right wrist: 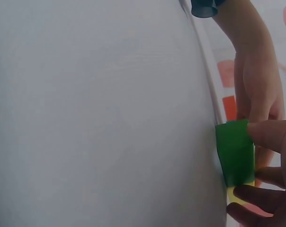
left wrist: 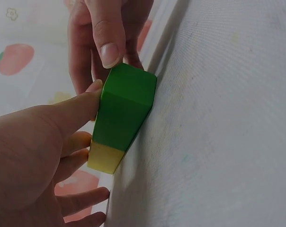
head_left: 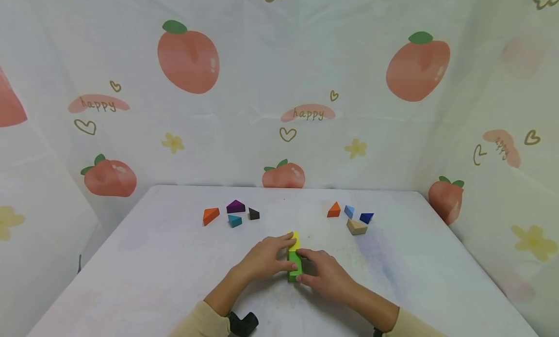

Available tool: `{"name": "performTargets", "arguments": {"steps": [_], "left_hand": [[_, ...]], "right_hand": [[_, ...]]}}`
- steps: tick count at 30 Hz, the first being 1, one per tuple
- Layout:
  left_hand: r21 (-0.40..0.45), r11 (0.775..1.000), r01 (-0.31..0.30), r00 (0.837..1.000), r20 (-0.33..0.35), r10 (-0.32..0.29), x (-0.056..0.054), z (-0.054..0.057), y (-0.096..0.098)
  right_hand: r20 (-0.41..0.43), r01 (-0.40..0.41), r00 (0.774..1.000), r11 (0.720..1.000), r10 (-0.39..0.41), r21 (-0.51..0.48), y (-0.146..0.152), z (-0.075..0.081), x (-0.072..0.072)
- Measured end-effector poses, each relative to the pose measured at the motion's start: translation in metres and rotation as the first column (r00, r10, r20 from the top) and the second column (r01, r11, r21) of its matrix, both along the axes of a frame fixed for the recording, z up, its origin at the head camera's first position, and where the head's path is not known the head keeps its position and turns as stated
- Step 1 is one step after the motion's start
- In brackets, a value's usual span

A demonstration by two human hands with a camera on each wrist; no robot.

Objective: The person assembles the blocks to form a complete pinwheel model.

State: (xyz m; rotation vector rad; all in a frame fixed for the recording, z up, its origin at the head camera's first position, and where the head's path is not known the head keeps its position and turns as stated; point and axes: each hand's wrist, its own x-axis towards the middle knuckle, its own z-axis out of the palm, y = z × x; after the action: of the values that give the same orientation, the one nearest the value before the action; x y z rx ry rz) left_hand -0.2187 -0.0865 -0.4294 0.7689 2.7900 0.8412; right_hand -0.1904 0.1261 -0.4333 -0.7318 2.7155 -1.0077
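At the middle of the white table, a green block (head_left: 295,258) and a yellow block (head_left: 297,245) lie end to end in one line, the yellow one farther from me. My left hand (head_left: 264,258) holds them from the left, thumb on the green block and fingers along the yellow. On the other side, my right hand (head_left: 329,275) grips the green block, its thumb at the near end and index finger near the seam. In the left wrist view the green block (left wrist: 124,106) shows its near end face, and the yellow block (left wrist: 105,158) continues flush behind it.
Back left on the table (head_left: 131,279) lie an orange block (head_left: 210,216), a purple one (head_left: 236,207), a teal one (head_left: 235,221) and a black one (head_left: 254,214). Back right are orange (head_left: 334,210), light blue (head_left: 349,211), dark blue (head_left: 367,217) and tan (head_left: 357,227) blocks.
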Motion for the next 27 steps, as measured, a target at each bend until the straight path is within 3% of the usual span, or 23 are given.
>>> {"name": "performTargets", "arguments": {"steps": [5,12,21,27], "left_hand": [[-0.009,1.000,-0.001,1.000,-0.011,0.001,0.000,0.000,0.000],[-0.035,0.999,-0.030,1.000,-0.011,0.029,0.002,0.001,0.001],[-0.053,0.997,-0.053,0.999,-0.013,0.052,0.002,0.000,0.003],[-0.061,0.997,-0.046,0.999,-0.031,0.044,0.001,-0.001,0.003]], "right_hand": [[-0.015,-0.029,0.999,0.999,0.030,0.020,0.003,0.003,-0.004],[0.004,-0.004,1.000,0.998,0.004,0.061,0.010,0.012,-0.010],[-0.099,0.046,0.994,0.995,-0.036,0.094,0.020,0.022,-0.020],[-0.163,0.124,0.981,0.988,-0.107,0.095,0.029,0.029,-0.028]]}}
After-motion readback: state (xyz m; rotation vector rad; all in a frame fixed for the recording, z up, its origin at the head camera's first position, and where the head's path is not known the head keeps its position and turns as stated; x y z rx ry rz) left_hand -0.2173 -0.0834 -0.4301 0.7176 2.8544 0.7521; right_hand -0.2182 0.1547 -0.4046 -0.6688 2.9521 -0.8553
